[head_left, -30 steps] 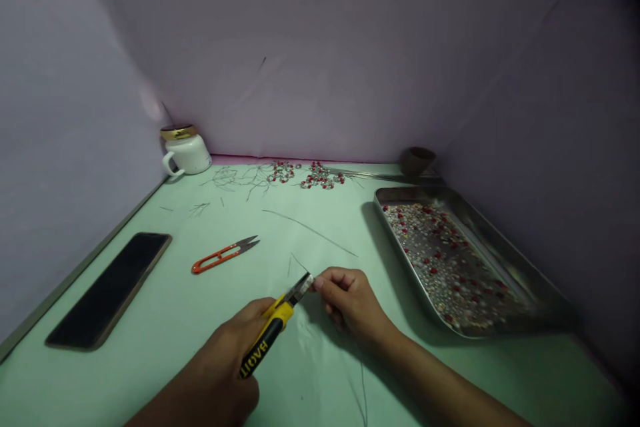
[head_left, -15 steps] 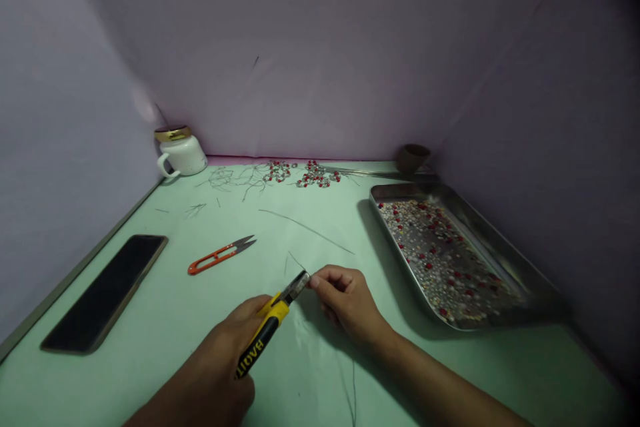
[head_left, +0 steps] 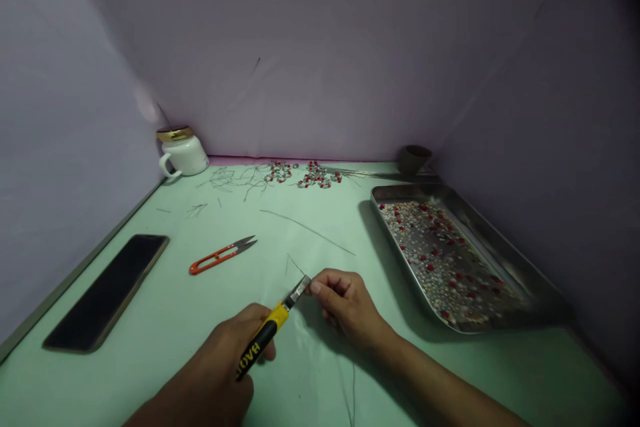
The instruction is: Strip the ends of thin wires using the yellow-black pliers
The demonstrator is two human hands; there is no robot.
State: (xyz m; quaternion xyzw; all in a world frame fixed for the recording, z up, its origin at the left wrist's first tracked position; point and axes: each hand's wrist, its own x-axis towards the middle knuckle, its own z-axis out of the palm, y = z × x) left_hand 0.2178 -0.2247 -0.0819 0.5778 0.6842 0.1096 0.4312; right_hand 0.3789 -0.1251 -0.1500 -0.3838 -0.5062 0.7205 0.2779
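Note:
My left hand (head_left: 227, 353) is wrapped round the yellow-and-black handles of a pair of pliers (head_left: 273, 323), whose jaws point up and to the right. The tips of the jaws touch the pinched fingertips of my right hand (head_left: 345, 300). A thin wire (head_left: 296, 263) sticks out beyond the jaws in a bent shape, and my right thumb and forefinger close on it; the exact spot is hidden. Long wire strands hang below my right hand. Left of the pliers lie orange thread snips (head_left: 223, 255), and a loose wire (head_left: 307, 230) lies farther off.
At right stands a metal tray (head_left: 411, 277) of small clear and red beads. Beaded pieces (head_left: 320, 177) and tangled wires (head_left: 225, 177) lie at the back. A white lidded mug (head_left: 186, 155), a brown cup (head_left: 414, 159) and a phone (head_left: 107, 293) are around the edges.
The pliers have rolled slightly in my left hand, and the handles now appear closer together. My right hand keeps its pinch almost unmoved; the view has shifted a little.

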